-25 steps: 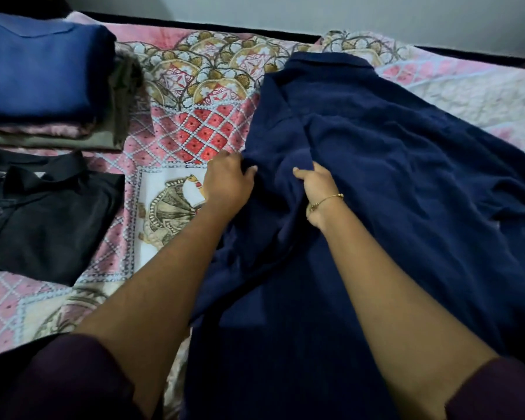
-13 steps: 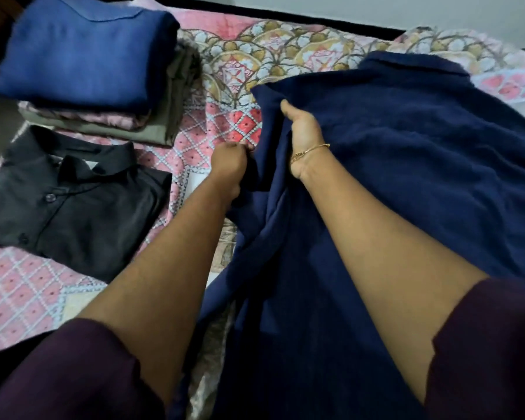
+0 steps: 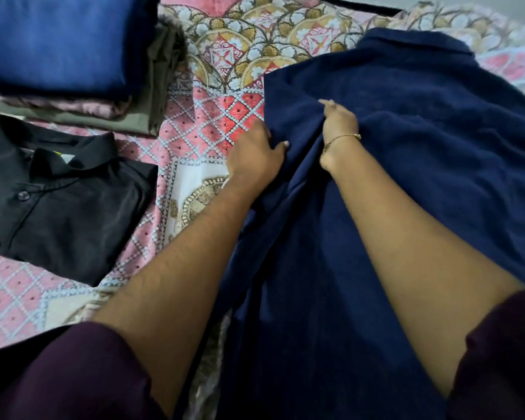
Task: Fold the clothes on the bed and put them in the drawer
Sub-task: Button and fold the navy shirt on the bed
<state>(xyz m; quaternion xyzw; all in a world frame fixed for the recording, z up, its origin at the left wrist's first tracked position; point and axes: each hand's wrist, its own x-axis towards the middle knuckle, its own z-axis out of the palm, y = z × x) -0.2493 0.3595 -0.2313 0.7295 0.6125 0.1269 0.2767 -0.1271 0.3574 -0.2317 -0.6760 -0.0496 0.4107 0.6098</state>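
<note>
Navy shirt [image 3: 406, 177] spread over the right half of the bed, collar at the far end, lower part running toward the near edge. Left edge of the shirt gathered into folds between the two hands.

Left hand [image 3: 255, 156] at the left edge of the navy shirt, thumb and fingers curled into the cloth, grasping a fold of it. Right hand [image 3: 338, 122] just to the right, well onto the shirt, fingers bent down and pinching the bunched fabric. Thin gold bracelet [image 3: 343, 137] around the right wrist. Dark maroon sleeves [image 3: 73, 374] at the near edge on both arms.

Patterned bedspread [image 3: 212, 116] in pink, red and cream under everything, visible between the shirt and the other clothes.

Black shirt [image 3: 64, 201] folded on the left, collar and buttons facing up, apart from the navy shirt. Pile of folded clothes further away at the far left: blue garment [image 3: 61, 40] on top, pinkish piece [image 3: 58, 104] under it, olive piece [image 3: 152, 95] at the bottom and side.

No drawer in view.
</note>
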